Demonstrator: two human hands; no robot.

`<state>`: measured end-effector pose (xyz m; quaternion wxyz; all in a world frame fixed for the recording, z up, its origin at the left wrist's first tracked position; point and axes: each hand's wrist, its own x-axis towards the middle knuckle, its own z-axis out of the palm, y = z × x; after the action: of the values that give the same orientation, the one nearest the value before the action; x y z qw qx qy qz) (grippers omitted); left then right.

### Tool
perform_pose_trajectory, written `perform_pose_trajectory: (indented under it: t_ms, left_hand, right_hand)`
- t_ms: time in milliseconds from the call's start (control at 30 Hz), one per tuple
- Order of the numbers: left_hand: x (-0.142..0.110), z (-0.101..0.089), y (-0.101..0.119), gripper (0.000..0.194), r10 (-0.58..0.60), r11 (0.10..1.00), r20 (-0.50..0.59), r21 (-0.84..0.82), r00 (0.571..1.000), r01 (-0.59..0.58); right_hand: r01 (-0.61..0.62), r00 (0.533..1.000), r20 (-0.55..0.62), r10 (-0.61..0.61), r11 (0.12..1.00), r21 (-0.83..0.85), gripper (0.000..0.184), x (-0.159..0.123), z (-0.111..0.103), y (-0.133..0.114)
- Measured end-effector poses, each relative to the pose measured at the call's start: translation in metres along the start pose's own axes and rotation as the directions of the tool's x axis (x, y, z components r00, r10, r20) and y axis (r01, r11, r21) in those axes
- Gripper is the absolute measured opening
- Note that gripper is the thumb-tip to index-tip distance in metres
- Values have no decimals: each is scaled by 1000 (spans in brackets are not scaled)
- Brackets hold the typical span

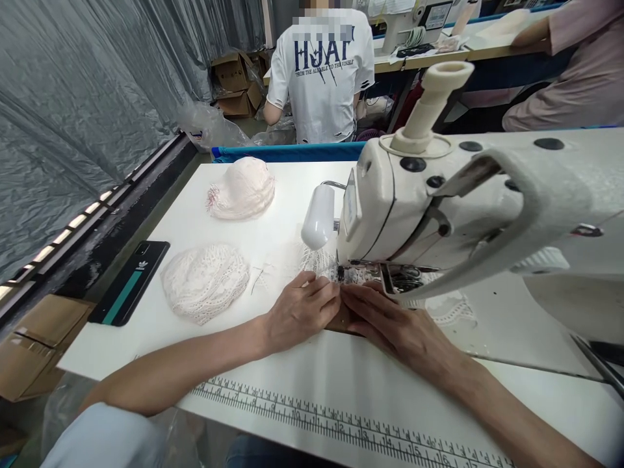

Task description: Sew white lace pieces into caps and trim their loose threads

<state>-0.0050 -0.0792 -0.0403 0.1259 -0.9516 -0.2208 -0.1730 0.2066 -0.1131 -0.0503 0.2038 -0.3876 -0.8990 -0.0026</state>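
A white sewing machine (pixel 385 195) stands on the table, its needle area partly hidden behind my fingers. Pale lace fabric (pixel 316 260) lies under and behind the presser foot, and more lace (pixel 453 309) shows to the right beneath the arm. My left hand (pixel 307 305) is closed with curled fingers, pinching the lace edge just left of the needle. My right hand (pixel 390 318) lies with fingers stretched forward and flat, pressing the work at the needle's right. Most of what lies under both hands is hidden.
Left of the machine sit a lace cup (pixel 207 283), a smooth pale cup (pixel 244 188) and a dark phone (pixel 130 283). A printed ruler (pixel 312 416) runs along the front edge. A white lamp (pixel 319 218) hangs beside the machine head. Co-workers (pixel 322 78) sit beyond.
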Motion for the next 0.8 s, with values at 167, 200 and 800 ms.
perform_pose_trajectory:
  t_ms: [167, 200, 800]
  left_hand:
    - [1, -1, -3, 19, -45, 990, 22, -136, 999, 47]
    - [1, 0, -3, 20, -52, 988, 16, -145, 999, 54]
    - [3, -3, -3, 20, -70, 976, 18, -208, 997, 72]
  right_hand:
    - [-29, 1000, 13, 28, 998, 49, 28, -1, -6, 0]
    - [-33, 999, 15, 32, 998, 51, 28, -1, -7, 0]
    - [-79, 994, -68, 85, 993, 86, 26, -5, -9, 8]
